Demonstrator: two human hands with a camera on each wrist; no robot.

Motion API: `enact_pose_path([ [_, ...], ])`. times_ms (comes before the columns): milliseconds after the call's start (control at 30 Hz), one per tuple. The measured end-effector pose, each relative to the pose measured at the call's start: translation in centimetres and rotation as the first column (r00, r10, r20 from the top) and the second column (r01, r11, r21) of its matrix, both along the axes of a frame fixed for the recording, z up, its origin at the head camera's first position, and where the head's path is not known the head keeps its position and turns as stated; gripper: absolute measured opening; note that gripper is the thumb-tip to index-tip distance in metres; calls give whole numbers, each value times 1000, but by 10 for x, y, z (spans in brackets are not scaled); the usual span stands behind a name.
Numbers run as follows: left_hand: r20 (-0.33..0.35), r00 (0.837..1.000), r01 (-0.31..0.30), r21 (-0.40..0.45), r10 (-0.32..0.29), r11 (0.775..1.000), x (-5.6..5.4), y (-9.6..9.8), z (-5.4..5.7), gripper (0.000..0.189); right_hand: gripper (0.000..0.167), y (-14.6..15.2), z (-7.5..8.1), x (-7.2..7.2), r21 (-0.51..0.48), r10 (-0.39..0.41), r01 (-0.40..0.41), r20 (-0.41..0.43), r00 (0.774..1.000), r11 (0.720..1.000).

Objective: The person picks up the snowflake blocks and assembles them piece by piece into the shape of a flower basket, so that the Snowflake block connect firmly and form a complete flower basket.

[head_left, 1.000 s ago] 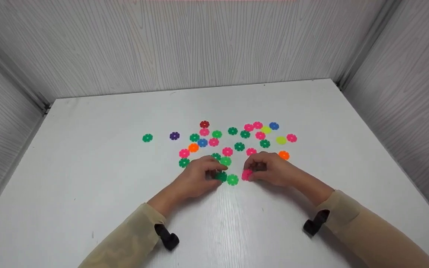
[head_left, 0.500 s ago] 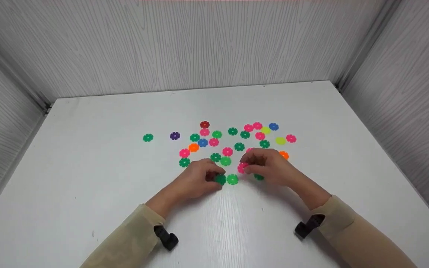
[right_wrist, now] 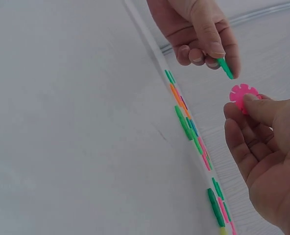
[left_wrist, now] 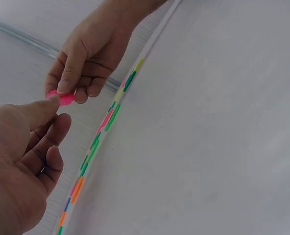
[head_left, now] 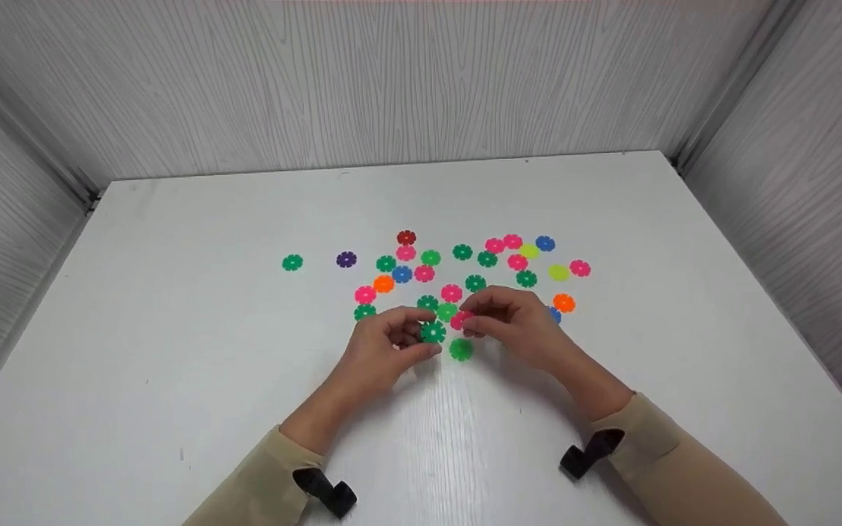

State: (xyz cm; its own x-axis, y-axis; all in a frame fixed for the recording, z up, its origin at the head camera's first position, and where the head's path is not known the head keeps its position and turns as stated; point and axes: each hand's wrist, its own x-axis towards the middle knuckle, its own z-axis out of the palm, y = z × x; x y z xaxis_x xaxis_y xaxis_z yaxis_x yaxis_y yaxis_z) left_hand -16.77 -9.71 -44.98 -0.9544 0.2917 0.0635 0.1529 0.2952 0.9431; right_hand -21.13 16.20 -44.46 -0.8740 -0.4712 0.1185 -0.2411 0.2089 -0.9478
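Note:
Between thumb and fingers, my left hand (head_left: 381, 347) pinches a dark green notched plastic disc (head_left: 433, 332), held above the table with its face toward the head camera. My right hand (head_left: 516, 327) pinches a pink notched disc (head_left: 460, 320) just to the right of it. In the right wrist view, the green disc (right_wrist: 226, 68) shows edge-on and the pink disc (right_wrist: 242, 97) face-on, with a small gap between their rims. A light green disc (head_left: 461, 349) lies on the table below the two hands.
Several more notched discs lie flat beyond the hands, among them a red disc (head_left: 406, 237), a purple disc (head_left: 346, 259) and an orange disc (head_left: 563, 302). The white table (head_left: 172, 307) is bounded by a grained back panel (head_left: 392, 88) and side panels.
Both hands have risen from the table with their discs. The right hand has brought the pink disc left toward the green one, which has turned its face up to the head camera.

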Motion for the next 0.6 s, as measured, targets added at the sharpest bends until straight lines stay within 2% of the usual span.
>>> enact_pose_path([
  [133,-4,1000,21,58,-20,998,-1,2,-5,48,20,0,-3,1,-22,16,-17,-13,1000,1000],
  [367,20,998,56,106,-58,993,-1,3,-7,49,22,-1,-3,4,46,-5,7,-25,1000,999],
  [600,59,992,101,150,-110,984,0,3,-8,45,20,-1,-5,5,57,46,-40,-111,993,998],
])
